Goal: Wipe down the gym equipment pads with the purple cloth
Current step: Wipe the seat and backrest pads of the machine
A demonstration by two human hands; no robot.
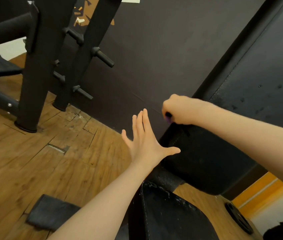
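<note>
Right hand (177, 110) is up at the far end of the black pad (206, 161), fingers curled tight, and a sliver of the purple cloth (168, 118) peeks out under that grip, so the cloth is bunched in the fist, right at the pad's top edge. Most of the cloth is hidden by the hand. Left hand (146, 139) is out in front, released, fingers straight and spread, thumb reaching toward the pad's near left side; whether it touches the pad, I cannot tell.

Now the room. The pad is worn black vinyl with stitching along its seam, and a 2nd padded piece (168, 215) sits nearer, its edge scuffed and flaking. On the right rises a tall black upholstered panel (267, 66), spotted with small marks. Behind the hands stands a dark wall (154, 49).

Far left, 2 black steel uprights (38, 66) stand on the wood floor (33, 161), with several short pegs (102, 57) jutting from them. The floorboards are cracked and chipped near the wall. A dark flat mat (50, 212) lies on the floor, near left. Near right, a black weight plate (239, 219) rests on the floor beside an orange stripe (261, 193).
</note>
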